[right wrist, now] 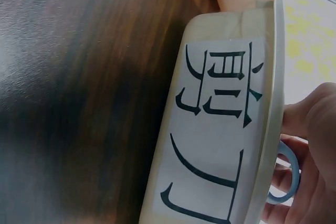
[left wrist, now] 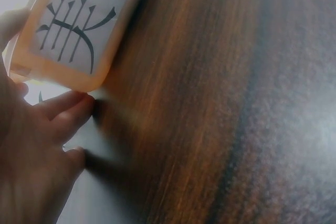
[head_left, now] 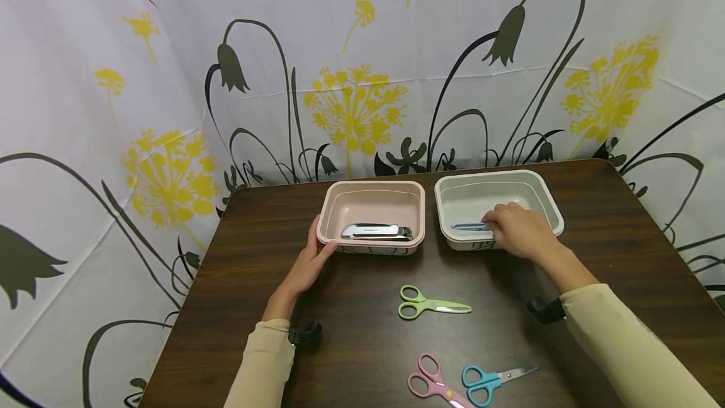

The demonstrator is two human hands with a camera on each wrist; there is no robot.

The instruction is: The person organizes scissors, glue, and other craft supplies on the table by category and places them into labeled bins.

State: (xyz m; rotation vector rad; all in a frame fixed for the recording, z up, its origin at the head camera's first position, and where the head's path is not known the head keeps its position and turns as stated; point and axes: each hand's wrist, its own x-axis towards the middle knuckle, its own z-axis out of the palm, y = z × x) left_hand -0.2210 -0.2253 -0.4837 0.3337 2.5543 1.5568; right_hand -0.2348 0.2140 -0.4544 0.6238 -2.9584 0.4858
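My left hand holds the front left corner of a pink plastic bin, thumb at the front rim and fingers along its side. Inside that bin lies a utility knife with a white and black body. To the right, my right hand reaches into an off-white bin and grips a pair of blue-grey scissors. One finger loop shows among the fingers in the right wrist view; the blades point left. Paper labels with black characters are on the front walls of both bins.
Green scissors lie mid-table in front of the bins. Nearer the front are pink scissors and turquoise scissors, close together. The dark wooden table ends at a flower-patterned curtain behind the bins.
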